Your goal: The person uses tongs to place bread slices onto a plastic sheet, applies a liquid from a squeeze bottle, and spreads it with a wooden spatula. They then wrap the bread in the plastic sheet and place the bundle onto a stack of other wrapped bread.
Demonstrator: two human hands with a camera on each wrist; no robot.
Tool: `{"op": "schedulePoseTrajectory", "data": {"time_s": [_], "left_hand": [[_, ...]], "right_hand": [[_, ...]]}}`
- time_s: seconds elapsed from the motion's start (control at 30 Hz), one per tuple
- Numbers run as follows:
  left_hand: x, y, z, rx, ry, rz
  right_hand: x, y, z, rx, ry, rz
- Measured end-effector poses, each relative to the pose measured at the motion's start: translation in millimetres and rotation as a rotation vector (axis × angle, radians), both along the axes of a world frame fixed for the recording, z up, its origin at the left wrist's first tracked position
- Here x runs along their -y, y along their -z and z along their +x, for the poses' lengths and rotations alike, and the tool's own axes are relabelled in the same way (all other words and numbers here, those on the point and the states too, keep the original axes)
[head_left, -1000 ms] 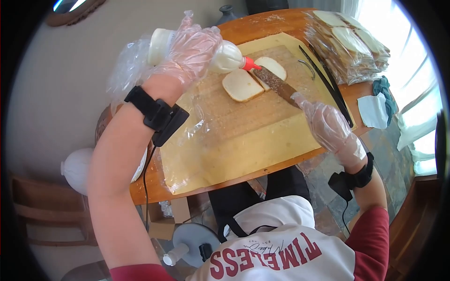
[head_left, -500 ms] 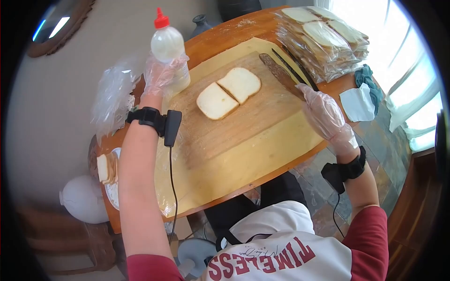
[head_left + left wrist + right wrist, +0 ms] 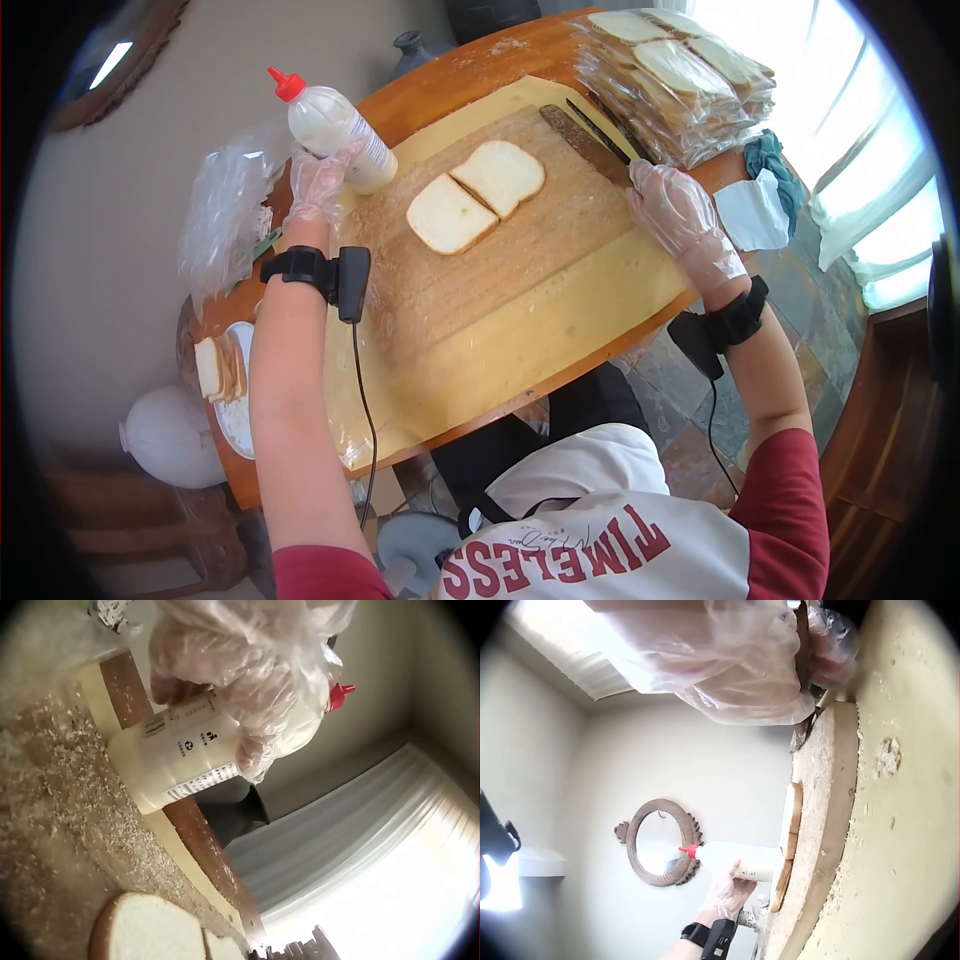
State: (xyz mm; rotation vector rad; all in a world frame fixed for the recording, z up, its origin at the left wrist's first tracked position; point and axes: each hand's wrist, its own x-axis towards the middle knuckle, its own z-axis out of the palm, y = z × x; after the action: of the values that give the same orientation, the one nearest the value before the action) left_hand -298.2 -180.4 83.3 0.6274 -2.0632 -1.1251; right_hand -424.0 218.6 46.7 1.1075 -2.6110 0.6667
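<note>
In a clear plastic glove, my left hand (image 3: pixel 318 182) grips a squeeze bottle (image 3: pixel 322 118) with a red nozzle cap and pale contents. The bottle leans slightly, its base at the left edge of the wooden cutting board (image 3: pixel 430 305); the left wrist view shows gloved fingers (image 3: pixel 255 746) curled round its upper half. My right hand (image 3: pixel 682 212), also gloved, holds a broad knife with a smeared blade (image 3: pixel 582 140) low over the board's right side. Its handle is hidden in my palm. Between the hands, two bread slices (image 3: pixel 450 214) lie edge to edge on the board.
Bagged bread slices (image 3: pixel 680 75) are stacked at the back right, near two dark long strips (image 3: pixel 605 130). A white cloth (image 3: pixel 752 212) and a teal cloth (image 3: pixel 770 165) lie at the right edge. At left are plastic bags (image 3: pixel 225 210) and a plate (image 3: pixel 240 425) with bread pieces.
My left hand has carried the bottle from over the bread to the board's left edge, turning its nozzle up. The right hand has drawn the knife off the bread toward the right side.
</note>
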Motion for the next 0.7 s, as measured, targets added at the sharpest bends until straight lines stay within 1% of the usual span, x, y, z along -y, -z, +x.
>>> {"op": "schedulePoseTrajectory", "data": {"time_s": [0.07, 0.13, 0.2, 0.23, 0.3, 0.37, 0.43, 0.5, 0.57, 0.63, 0.7], "left_hand": [[-1.0, -2.6, 8.6, 0.076, -0.068, -0.029], [-15.7, -21.3, 27.9, 0.187, -0.126, -0.04], [-43.6, -35.2, 53.0, -0.032, -0.064, 0.029], [-60.6, -43.2, 68.9, -0.14, -0.036, 0.063], [-97.4, -69.1, 108.1, -0.151, 0.006, 0.074], [-130.5, -77.9, 152.7, -0.177, 0.02, 0.026], [-148.2, -69.3, 189.8, -0.292, -0.042, 0.09], [-159.3, -50.1, 226.8, -0.265, -0.177, 0.079], [-169.2, -18.3, 255.7, -0.276, -0.323, 0.076], [-180.3, 15.3, 272.4, -0.301, -0.512, 0.176], [-186.7, 43.8, 279.4, -0.362, -0.542, 0.205]], "right_hand": [[0.6, 2.1, 0.0, -0.096, -0.015, -0.001], [-1.0, 4.1, -2.9, -0.175, -0.033, -0.033], [-9.3, 5.5, -9.9, -0.237, -0.056, -0.089], [-15.8, 4.5, -9.3, -0.217, -0.02, -0.061], [-28.4, 1.3, -8.1, -0.185, 0.044, -0.001], [-34.3, 5.0, -7.3, -0.223, 0.036, 0.042], [-36.5, 10.4, -11.1, -0.219, 0.044, 0.077], [-32.5, 22.2, -21.4, -0.173, 0.074, 0.104], [-25.8, 22.3, -26.6, -0.166, 0.062, 0.078], [-23.0, 26.2, -30.5, -0.181, 0.039, 0.038], [-21.8, 30.6, -35.1, -0.222, -0.007, -0.018]]}}
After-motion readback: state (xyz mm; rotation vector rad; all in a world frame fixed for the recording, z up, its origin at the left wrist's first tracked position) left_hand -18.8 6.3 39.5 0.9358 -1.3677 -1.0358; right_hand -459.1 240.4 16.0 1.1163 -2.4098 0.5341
